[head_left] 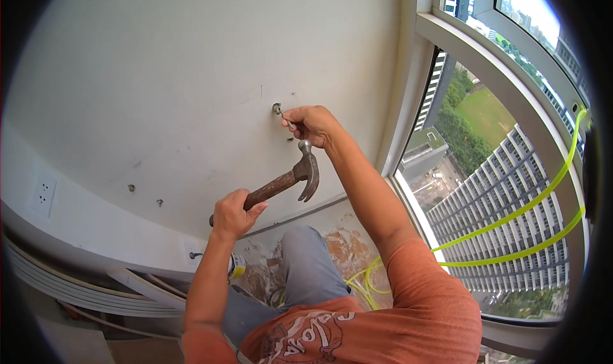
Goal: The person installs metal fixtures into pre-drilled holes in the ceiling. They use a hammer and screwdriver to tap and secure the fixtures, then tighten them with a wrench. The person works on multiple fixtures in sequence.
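My left hand is wrapped round the wooden handle of a claw hammer. The hammer's metal head is raised up and to the right, apart from the wall and just below my right hand. My right hand is closed in a pinch against the white wall. Between its fingertips is a slim metal pin, partly hidden, its kind unclear. Its upper end meets or nearly meets a metal anchor set in a chipped wall hole.
Lower on the wall are small holes with metal in them. A white socket plate is at left, above stacked pale trim strips. A tall window stands at right, crossed by a yellow-green cord. A small bucket sits by my legs.
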Demonstrator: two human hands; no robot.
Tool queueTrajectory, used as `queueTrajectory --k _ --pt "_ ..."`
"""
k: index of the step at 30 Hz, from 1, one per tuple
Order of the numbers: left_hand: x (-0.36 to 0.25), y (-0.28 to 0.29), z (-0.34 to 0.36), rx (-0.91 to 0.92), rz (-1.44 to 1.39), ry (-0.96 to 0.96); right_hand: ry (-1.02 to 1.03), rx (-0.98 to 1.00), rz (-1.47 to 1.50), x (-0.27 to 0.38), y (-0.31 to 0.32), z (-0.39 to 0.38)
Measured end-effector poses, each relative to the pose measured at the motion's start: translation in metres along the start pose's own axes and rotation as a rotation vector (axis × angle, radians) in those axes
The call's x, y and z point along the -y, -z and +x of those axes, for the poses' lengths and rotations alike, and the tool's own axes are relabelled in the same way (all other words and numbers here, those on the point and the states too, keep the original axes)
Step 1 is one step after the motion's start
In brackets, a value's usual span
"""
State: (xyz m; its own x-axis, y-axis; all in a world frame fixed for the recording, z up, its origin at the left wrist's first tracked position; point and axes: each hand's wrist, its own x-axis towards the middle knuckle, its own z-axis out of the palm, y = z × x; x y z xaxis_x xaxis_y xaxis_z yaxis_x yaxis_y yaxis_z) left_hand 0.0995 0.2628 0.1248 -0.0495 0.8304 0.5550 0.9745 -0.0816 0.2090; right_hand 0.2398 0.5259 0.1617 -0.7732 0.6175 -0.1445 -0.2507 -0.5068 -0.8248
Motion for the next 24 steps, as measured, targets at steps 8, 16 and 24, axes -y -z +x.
queueTrajectory --k 8,16,24 --pt "-0.013 0.004 0.008 -0.018 -0.042 -0.102 -0.008 -0.028 -0.013 0.007 -0.002 -0.004" --pt "0.004 -0.006 0.021 0.103 0.102 0.205 0.023 0.072 -0.002 0.005 0.002 0.005" --pt "-0.006 -0.007 0.022 0.078 0.099 0.269 0.053 -0.024 -0.005 0.004 -0.007 0.006"
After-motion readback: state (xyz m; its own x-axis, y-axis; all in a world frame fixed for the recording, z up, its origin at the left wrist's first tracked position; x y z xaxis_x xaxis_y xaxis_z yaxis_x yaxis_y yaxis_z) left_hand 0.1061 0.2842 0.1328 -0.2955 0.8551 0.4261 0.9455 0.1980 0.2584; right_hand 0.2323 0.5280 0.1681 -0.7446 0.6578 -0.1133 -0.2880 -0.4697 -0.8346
